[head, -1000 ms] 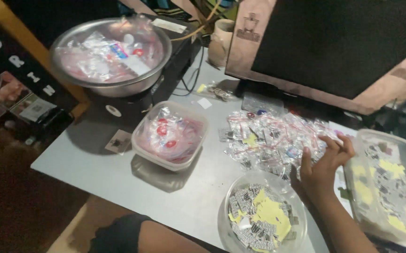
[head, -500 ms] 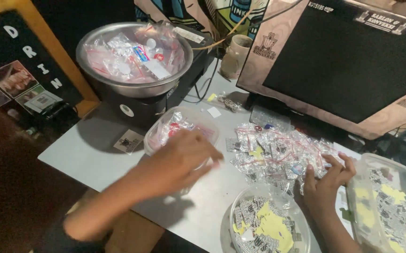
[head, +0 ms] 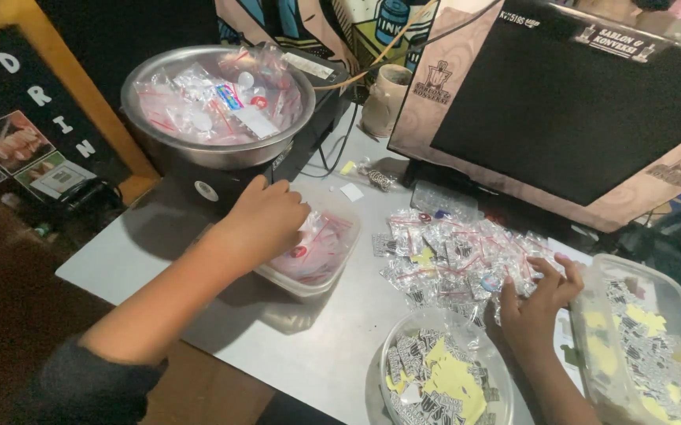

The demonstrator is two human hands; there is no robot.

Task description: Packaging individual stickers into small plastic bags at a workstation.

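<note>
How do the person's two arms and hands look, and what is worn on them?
Both hands are bare: no gloves, rings or watch show. The left hand leads back along a bare forearm to a dark grey sleeve pushed up near the elbow. The right hand has a bare forearm down to the picture's edge; no sleeve shows there. The fingers are plain, and any nail colour is unclear.

Head view, steeply down, close

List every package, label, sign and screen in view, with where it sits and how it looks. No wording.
Screen: upper right, large, dark, tan frame.
Clear bags: loose pile at table centre, red-striped, by right hand.
Square tub: under left hand, holds bags.
Metal bowl: upper left, bagged items.
Sign: far left, black, white letters, photos.
</note>
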